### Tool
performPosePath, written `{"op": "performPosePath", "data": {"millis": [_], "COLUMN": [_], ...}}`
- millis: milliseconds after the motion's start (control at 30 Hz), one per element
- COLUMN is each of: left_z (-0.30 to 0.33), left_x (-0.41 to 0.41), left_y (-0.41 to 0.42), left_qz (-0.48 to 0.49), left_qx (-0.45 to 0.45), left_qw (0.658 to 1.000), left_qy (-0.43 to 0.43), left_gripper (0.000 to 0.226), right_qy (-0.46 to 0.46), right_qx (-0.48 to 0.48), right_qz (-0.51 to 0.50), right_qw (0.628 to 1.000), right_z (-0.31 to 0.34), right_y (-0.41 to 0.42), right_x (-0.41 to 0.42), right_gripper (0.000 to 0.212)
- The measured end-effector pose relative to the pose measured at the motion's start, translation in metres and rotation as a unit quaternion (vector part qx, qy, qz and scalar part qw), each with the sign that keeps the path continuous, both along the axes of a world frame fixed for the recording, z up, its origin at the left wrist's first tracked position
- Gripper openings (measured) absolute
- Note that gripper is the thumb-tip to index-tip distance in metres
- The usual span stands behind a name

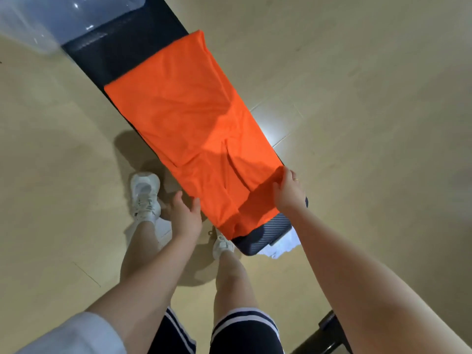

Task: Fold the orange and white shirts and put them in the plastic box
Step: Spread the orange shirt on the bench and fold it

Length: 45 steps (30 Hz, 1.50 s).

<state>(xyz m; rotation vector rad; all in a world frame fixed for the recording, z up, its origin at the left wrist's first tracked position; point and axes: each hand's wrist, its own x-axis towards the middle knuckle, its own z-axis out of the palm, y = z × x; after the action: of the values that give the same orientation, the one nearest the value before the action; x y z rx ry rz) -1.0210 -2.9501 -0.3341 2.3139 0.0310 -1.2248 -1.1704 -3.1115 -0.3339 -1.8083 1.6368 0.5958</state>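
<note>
The orange shirt (pixel 189 123) lies spread lengthwise along a dark padded bench (pixel 122 49), stretching away from both hands toward the far end, where a clear plastic box (pixel 38 19) sits well beyond reach of either hand. The right hand (pixel 288 192) pinches the near right corner of the shirt, fingers curled into the cloth and lifting a fold of it just off the bench. The left hand (pixel 185 213) hovers at the near left edge of the shirt, fingers loose and spread, the thumb just beside the fabric; whether it touches I cannot tell. Below the right hand, under the near end of the bench, a bit of the white shirt (pixel 281 247) shows on the floor. Beneath the left hand stand the person's white sneakers (pixel 144 195) on the tan floor (pixel 383 98).
</note>
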Motion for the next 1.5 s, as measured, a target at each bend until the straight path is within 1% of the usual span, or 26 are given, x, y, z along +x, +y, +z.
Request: {"op": "performPosePath", "data": {"millis": [67, 133, 167, 267, 333, 367, 433, 467, 567, 667, 767, 833, 867, 933, 1000, 1067, 1133, 1233, 1300, 1367, 1433, 1500], "left_z": [-0.002, -0.008, -0.012, -0.025, -0.030, -0.029, -0.025, -0.023, -0.002, 0.029, 0.061, 0.076, 0.083, 0.090, 0.092, 0.091, 0.089, 0.076, 0.065, 0.052, 0.035, 0.014], "left_x": [-0.029, -0.051, -0.060, -0.082, -0.096, -0.101, -0.107, -0.109, -0.109, -0.104, -0.087, -0.067, -0.056, -0.031, -0.004, 0.026, 0.055, 0.102, 0.133, 0.160, 0.184, 0.203], "left_y": [-0.002, -0.002, -0.001, 0.004, 0.010, 0.011, 0.012, 0.014, 0.015, 0.016, 0.013, 0.007, 0.003, -0.007, -0.018, -0.030, -0.040, -0.053, -0.062, -0.070, -0.076, -0.079], "left_qz": [0.102, 0.180, 0.198, 0.221, 0.203, 0.194, 0.200, 0.213, 0.293, 0.315, 0.317, 0.292, 0.274, 0.233, 0.194, 0.169, 0.185, 0.222, 0.232, 0.236, 0.201, 0.104], "left_qx": [0.012, 0.001, 0.002, 0.011, 0.028, 0.029, 0.017, 0.010, -0.025, -0.042, -0.037, -0.030, -0.030, -0.044, -0.062, -0.070, -0.080, -0.118, -0.140, -0.167, -0.178, -0.145], "left_qw": [0.992, 0.979, 0.976, 0.972, 0.974, 0.975, 0.973, 0.971, 0.946, 0.937, 0.943, 0.955, 0.961, 0.971, 0.979, 0.983, 0.978, 0.962, 0.956, 0.949, 0.955, 0.977], "left_qy": [0.074, 0.096, 0.094, 0.082, 0.097, 0.105, 0.111, 0.111, 0.135, 0.143, 0.089, 0.041, 0.020, 0.005, 0.019, 0.036, 0.055, 0.103, 0.116, 0.123, 0.129, 0.119], "left_gripper": [0.040, 0.033, 0.032, 0.035, 0.037, 0.033, 0.021, 0.018, 0.016, 0.009, 0.018, 0.026, 0.027, 0.021, 0.012, 0.010, 0.010, 0.013, 0.010, 0.007, 0.005, 0.029], "right_qy": [-0.022, -0.053, -0.069, -0.103, -0.113, -0.124, -0.151, -0.160, -0.171, -0.182, -0.196, -0.219, -0.233, -0.251, -0.261, -0.271, -0.271, -0.276, -0.286, -0.294, -0.292, -0.269], "right_qx": [-0.020, -0.037, -0.036, -0.029, -0.028, -0.024, -0.022, -0.021, -0.004, 0.010, -0.001, -0.016, -0.019, -0.016, -0.003, 0.013, 0.035, 0.090, 0.123, 0.150, 0.162, 0.159], "right_qz": [-0.010, -0.046, -0.069, -0.116, -0.116, -0.119, -0.138, -0.147, -0.158, -0.137, -0.122, -0.122, -0.124, -0.113, -0.092, -0.081, -0.086, -0.105, -0.121, -0.131, -0.134, -0.124], "right_qw": [1.000, 0.997, 0.995, 0.987, 0.986, 0.985, 0.979, 0.976, 0.972, 0.974, 0.973, 0.968, 0.964, 0.961, 0.961, 0.959, 0.958, 0.951, 0.943, 0.935, 0.933, 0.942], "right_z": [-0.005, -0.013, -0.018, -0.031, -0.034, -0.033, -0.029, -0.027, -0.011, 0.014, 0.040, 0.055, 0.061, 0.071, 0.075, 0.073, 0.068, 0.068, 0.067, 0.059, 0.041, 0.020], "right_y": [-0.003, -0.009, -0.012, -0.012, -0.010, -0.009, -0.008, -0.007, -0.004, -0.003, -0.011, -0.020, -0.025, -0.036, -0.049, -0.063, -0.077, -0.094, -0.109, -0.124, -0.138, -0.143], "right_x": [-0.014, -0.027, -0.032, -0.045, -0.050, -0.052, -0.054, -0.056, -0.059, -0.059, -0.046, -0.029, -0.019, 0.005, 0.032, 0.062, 0.090, 0.131, 0.160, 0.186, 0.207, 0.222], "right_gripper": [0.041, 0.036, 0.033, 0.030, 0.021, 0.015, 0.016, 0.018, 0.015, 0.013, 0.011, 0.008, 0.010, 0.015, 0.011, 0.008, 0.006, 0.016, 0.015, 0.023, 0.029, 0.031]}}
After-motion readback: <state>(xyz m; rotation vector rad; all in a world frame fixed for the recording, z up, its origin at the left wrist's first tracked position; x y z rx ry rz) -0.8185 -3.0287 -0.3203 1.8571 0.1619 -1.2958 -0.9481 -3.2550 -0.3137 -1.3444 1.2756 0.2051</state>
